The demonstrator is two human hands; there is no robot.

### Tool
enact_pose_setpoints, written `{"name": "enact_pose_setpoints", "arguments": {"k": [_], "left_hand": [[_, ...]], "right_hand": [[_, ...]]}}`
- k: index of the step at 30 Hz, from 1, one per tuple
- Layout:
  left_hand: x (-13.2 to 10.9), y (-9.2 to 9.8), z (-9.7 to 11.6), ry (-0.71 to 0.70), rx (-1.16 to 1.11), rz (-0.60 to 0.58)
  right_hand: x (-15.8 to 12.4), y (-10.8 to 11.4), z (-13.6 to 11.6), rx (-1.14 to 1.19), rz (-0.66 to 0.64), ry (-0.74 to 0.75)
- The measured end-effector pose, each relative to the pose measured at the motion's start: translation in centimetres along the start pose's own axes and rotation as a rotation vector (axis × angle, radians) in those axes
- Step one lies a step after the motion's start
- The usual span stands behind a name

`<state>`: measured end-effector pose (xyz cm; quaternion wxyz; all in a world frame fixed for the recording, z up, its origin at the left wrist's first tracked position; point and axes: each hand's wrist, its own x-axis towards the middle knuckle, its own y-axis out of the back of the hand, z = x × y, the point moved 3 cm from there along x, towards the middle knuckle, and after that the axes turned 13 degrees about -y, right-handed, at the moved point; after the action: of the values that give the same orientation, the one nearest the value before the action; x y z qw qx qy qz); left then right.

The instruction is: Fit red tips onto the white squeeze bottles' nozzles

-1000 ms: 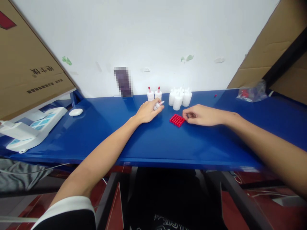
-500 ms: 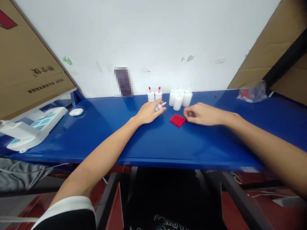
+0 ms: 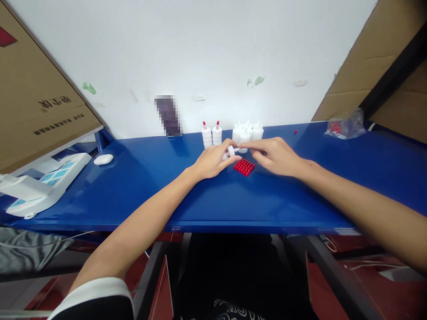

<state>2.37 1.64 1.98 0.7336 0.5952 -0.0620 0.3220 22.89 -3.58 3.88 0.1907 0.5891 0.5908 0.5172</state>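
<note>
Small white plastic bottle [image 3: 230,152] is gripped in closed L hand [image 3: 211,161]; R hand [image 3: 275,155] is pinched at its nozzle, hold unclear, above red cap block [image 3: 243,167].

Single view, worn on the person's head, looking forward and down over the blue worktop [image 3: 207,204] toward the white wall [image 3: 213,49] behind it. It's a wide lens: a cardboard box [image 3: 36,89] leans in on the left and the worktop edge bows. Both forearms run up from the bottom corners. The left hand [image 3: 213,161] and right hand [image 3: 275,155] meet mid-frame, at arm's reach from the camera. Below the near edge, the view drops to the lap and floor.
</note>
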Motion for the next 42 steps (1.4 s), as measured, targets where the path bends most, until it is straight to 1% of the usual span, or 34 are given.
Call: {"name": "enact_pose_setpoints", "arguments": {"k": [2,4,8,11,16,19,21,22,23,25,27,29,32,38,42], "left_hand": [[-0.1,-0.1,-0.4,0.025,-0.004,-0.004],[-0.1,-0.2,-0.7,0.040,-0.016,0.003],[-0.1,-0.4,-0.7,0.049,-0.024,0.016],[0.0,-0.5,-0.5,0.043,-0.011,0.023],[0.0,-0.6,-0.8,0.061,-0.014,0.016],[-0.1,-0.6,-1.2,0.092,-0.037,0.028],[-0.2,-0.6,-1.5,0.113,-0.064,0.067],[-0.3,-0.6,-1.6,0.123,-0.078,0.091],[-0.3,-0.6,-1.8,0.132,-0.094,0.113],[-0.4,-0.6,-2.0,0.149,-0.131,0.145],[-0.4,-0.7,-2.3,0.160,-0.170,0.151],[-0.4,-0.7,-2.6,0.155,-0.180,0.139],[-0.3,-0.8,-2.8,0.120,-0.136,0.113],[-0.3,-1.0,-2.7,0.083,-0.093,0.074],[-0.2,-1.0,-2.6,0.079,-0.070,0.054]], "right_hand": [[0.2,0.1,0.2,-0.015,0.020,-0.030],[0.2,0.2,0.3,0.003,0.014,-0.046],[0.1,0.0,-0.2,0.081,-0.042,-0.005],[-0.1,-0.2,-0.5,0.065,-0.038,0.032],[0.2,-0.3,0.0,0.086,0.025,0.028],[0.7,0.0,0.8,0.082,0.106,-0.038],[1.1,0.3,1.6,0.032,0.171,-0.092],[1.3,0.4,2.1,-0.004,0.180,-0.112],[1.5,0.4,2.6,-0.042,0.171,-0.132],[1.8,0.1,3.6,-0.119,0.100,-0.173],[1.9,-0.3,4.5,-0.188,0.009,-0.230],[1.9,-0.7,5.0,-0.232,-0.050,-0.269],[1.8,-1.0,5.0,-0.241,-0.068,-0.261],[1.6,-0.7,3.8,-0.155,-0.036,-0.220],[1.5,-0.7,3.1,-0.168,-0.093,-0.181]]}}
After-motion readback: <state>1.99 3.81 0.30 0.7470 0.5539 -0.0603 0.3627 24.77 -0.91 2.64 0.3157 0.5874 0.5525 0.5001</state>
